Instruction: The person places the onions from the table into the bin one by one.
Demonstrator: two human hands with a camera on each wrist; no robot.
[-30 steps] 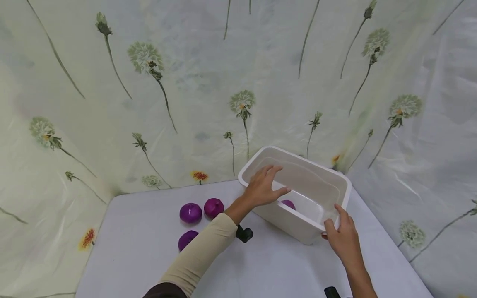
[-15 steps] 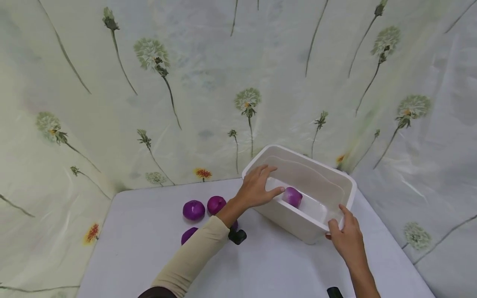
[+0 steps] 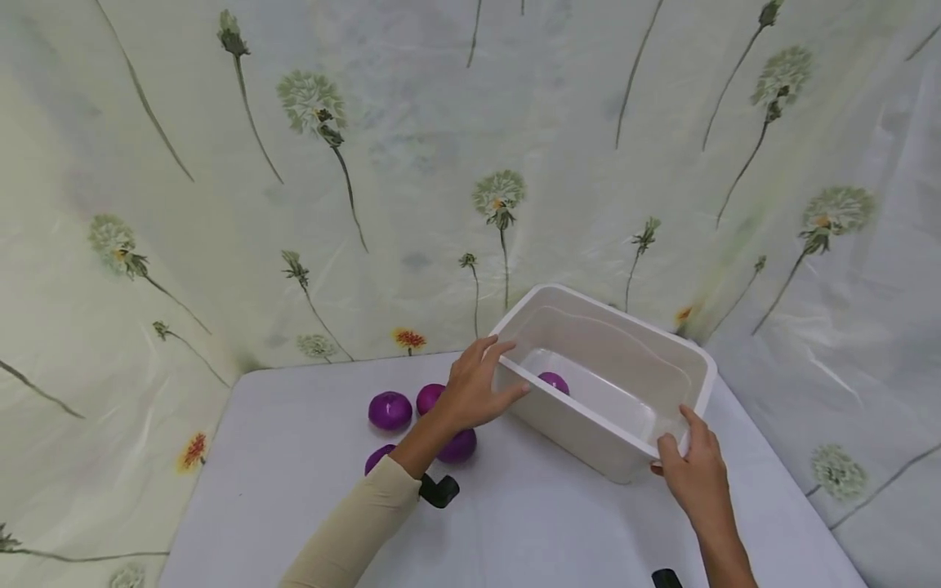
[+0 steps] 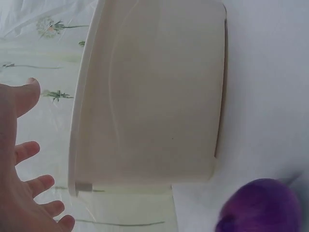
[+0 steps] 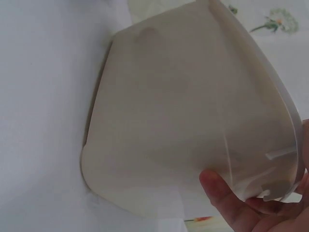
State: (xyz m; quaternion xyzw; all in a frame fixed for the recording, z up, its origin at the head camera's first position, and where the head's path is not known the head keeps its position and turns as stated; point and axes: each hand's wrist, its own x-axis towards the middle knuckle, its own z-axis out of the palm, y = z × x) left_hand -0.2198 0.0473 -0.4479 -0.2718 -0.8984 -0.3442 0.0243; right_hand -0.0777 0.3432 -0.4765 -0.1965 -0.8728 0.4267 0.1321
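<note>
A white plastic bin (image 3: 573,408) stands at the right back of the table, with one purple onion (image 3: 554,382) inside, partly hidden by the near wall. My right hand (image 3: 694,474) grips the bin's near right corner; in the right wrist view its fingers (image 5: 217,193) lie against the outer wall. Just left of the bin, my left hand (image 3: 474,388) is held in the air with fingers spread, holding nothing. Below and beside that hand are several more purple onions (image 3: 390,411) on the table. One onion (image 4: 260,205) shows at the lower right of the left wrist view.
A white cloth covers the table (image 3: 294,506). Behind and to both sides hangs a pale sheet (image 3: 412,163) printed with dandelions, close to the bin's far side. Black wrist-camera mounts (image 3: 439,492) stick out beside the forearms.
My left hand has drawn back leftward from over the bin, and an onion seen tumbling inside now lies lower behind the near wall. My right hand keeps its hold on the rim.
</note>
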